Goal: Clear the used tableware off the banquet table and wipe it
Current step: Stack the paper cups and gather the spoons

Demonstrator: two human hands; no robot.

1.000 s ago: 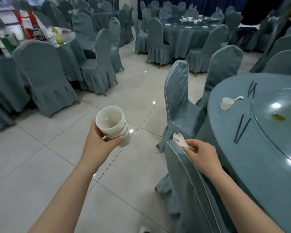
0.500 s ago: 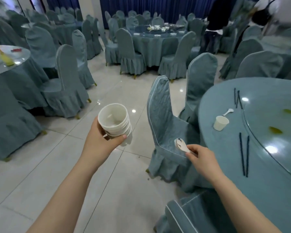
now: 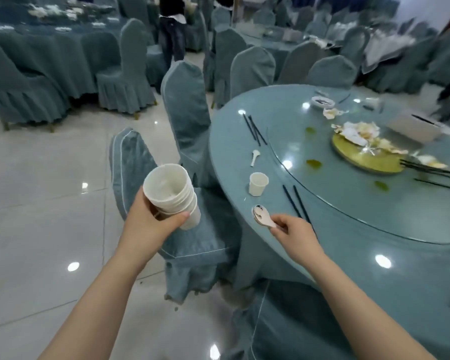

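head view: my left hand [image 3: 151, 224] grips a stack of white paper cups [image 3: 173, 193], my right hand [image 3: 294, 236] pinches a white ceramic spoon [image 3: 263, 216] over the round teal banquet table [image 3: 348, 229]; i judge clearing midway: one white cup [image 3: 258, 184], black chopsticks [image 3: 296, 201], scraps remain, wiping unstarted

covered chairs [image 3: 185, 100] beside table, glossy tiled floor [image 3: 50, 203], person standing [image 3: 172, 29] beyond.

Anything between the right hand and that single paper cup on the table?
Nothing visible. The right hand, pinching a spoon, has bare tablecloth up to the paper cup; the chopsticks lie beside that path.
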